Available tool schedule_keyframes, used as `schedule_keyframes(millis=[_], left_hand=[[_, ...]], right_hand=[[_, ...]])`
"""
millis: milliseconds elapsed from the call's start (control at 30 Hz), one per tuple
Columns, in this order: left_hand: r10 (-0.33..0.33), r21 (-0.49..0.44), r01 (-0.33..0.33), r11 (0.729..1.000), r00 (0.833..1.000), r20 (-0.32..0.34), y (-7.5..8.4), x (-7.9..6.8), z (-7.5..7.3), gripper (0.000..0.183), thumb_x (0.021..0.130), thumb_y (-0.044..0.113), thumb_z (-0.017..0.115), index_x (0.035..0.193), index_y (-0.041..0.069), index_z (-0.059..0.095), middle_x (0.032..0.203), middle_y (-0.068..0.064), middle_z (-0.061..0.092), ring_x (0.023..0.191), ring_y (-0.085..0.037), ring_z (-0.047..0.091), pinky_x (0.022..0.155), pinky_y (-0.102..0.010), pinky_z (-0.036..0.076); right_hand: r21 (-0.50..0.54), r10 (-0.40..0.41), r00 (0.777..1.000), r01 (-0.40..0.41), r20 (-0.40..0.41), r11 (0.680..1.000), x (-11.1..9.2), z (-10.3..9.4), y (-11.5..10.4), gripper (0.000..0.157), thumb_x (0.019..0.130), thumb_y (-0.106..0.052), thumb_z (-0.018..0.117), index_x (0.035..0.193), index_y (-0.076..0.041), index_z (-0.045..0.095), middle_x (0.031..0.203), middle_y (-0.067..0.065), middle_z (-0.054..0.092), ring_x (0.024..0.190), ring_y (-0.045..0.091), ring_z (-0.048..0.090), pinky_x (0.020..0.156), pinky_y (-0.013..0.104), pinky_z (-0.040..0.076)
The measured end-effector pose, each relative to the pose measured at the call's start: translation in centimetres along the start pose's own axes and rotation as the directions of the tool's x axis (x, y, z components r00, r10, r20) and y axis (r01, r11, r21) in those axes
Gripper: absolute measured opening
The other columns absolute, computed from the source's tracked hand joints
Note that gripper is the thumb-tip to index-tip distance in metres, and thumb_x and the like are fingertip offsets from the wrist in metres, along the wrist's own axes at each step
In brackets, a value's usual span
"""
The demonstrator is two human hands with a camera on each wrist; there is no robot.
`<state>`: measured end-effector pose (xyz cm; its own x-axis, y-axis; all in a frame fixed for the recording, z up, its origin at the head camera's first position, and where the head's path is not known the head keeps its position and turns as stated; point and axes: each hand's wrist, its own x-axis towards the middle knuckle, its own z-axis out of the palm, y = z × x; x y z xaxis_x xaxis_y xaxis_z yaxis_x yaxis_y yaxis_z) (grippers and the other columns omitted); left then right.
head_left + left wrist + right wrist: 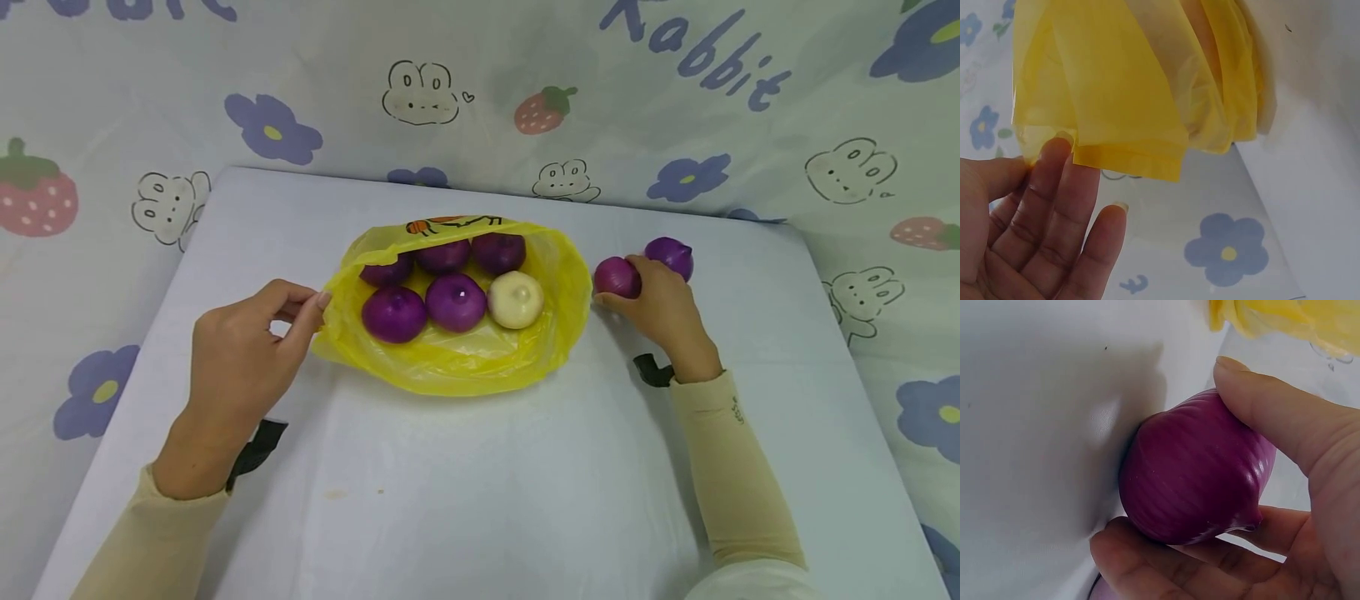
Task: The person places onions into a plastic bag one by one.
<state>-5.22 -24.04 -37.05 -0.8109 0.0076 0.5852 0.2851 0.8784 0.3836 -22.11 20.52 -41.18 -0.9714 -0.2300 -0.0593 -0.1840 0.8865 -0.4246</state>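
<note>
A yellow plastic bag (450,367) lies on the table with its mouth facing me. Inside it are several purple onions (456,302) and one white onion (516,300). My left hand (243,354) pinches the left edge of the bag's mouth between thumb and fingers; the left wrist view shows the thin film (1129,94) at its fingertips. To the right of the bag, my right hand (663,308) grips a purple onion (1194,472), thumb on one side and fingers on the other. Just behind that hand sits another purple onion (670,257), partly covered by it.
The white table (480,483) ends at the back against a hanging cloth (322,75) printed with rabbits, flowers and strawberries. Black straps (258,450) show at both wrists. Small yellowish marks (335,494) dot the tabletop in front.
</note>
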Motion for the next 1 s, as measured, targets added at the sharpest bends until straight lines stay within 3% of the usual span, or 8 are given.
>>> schedule_keyframes(millis=[267, 467, 633, 1000], left_hand=[[0.002, 0.002, -0.002, 1.000, 1.000, -0.002, 0.0, 0.0, -0.1, 0.015, 0.094, 0.011, 0.080, 0.099, -0.003, 0.074, 0.081, -0.011, 0.077, 0.072, -0.030, 0.075, 0.069, -0.003, 0.036], [-0.008, -0.007, 0.008, 1.000, 1.000, 0.007, 0.0, 0.1, -0.1, 0.015, 0.094, 0.010, 0.080, 0.100, -0.002, 0.075, 0.081, -0.011, 0.077, 0.072, -0.029, 0.075, 0.072, -0.001, 0.035], [-0.009, -0.007, 0.009, 1.000, 1.000, 0.002, 0.0, 0.1, -0.2, 0.015, 0.094, 0.010, 0.080, 0.100, -0.002, 0.075, 0.081, -0.011, 0.077, 0.071, -0.029, 0.075, 0.072, 0.000, 0.034], [0.002, -0.039, -0.003, 0.999, 1.000, -0.023, 0.0, 0.1, 0.0, 0.012, 0.092, 0.007, 0.081, 0.097, -0.002, 0.075, 0.079, -0.009, 0.077, 0.068, -0.028, 0.074, 0.068, -0.003, 0.038]], right_hand=[[0.083, 0.015, 1.000, -0.017, 0.021, 0.996, -0.5, -0.6, 0.1, 0.073, 0.091, -0.042, 0.082, 0.141, 0.002, 0.053, 0.132, 0.029, 0.061, 0.113, 0.046, 0.060, 0.097, 0.063, 0.051], [0.124, 0.018, 0.999, -0.021, 0.029, 0.992, -1.6, -1.3, -0.1, 0.082, 0.091, -0.043, 0.082, 0.150, 0.003, 0.046, 0.143, 0.029, 0.055, 0.119, 0.046, 0.058, 0.098, 0.062, 0.052], [0.139, -0.017, 1.000, 0.016, 0.008, 0.990, -2.8, -2.1, -1.1, 0.089, 0.091, -0.039, 0.083, 0.153, 0.006, 0.040, 0.147, 0.030, 0.049, 0.120, 0.047, 0.056, 0.097, 0.062, 0.052], [0.163, -0.148, 0.986, 0.158, -0.073, 0.974, -5.7, -4.3, -3.6, 0.082, 0.086, -0.031, 0.090, 0.147, 0.003, 0.047, 0.137, 0.023, 0.052, 0.111, 0.038, 0.059, 0.089, 0.059, 0.057]])
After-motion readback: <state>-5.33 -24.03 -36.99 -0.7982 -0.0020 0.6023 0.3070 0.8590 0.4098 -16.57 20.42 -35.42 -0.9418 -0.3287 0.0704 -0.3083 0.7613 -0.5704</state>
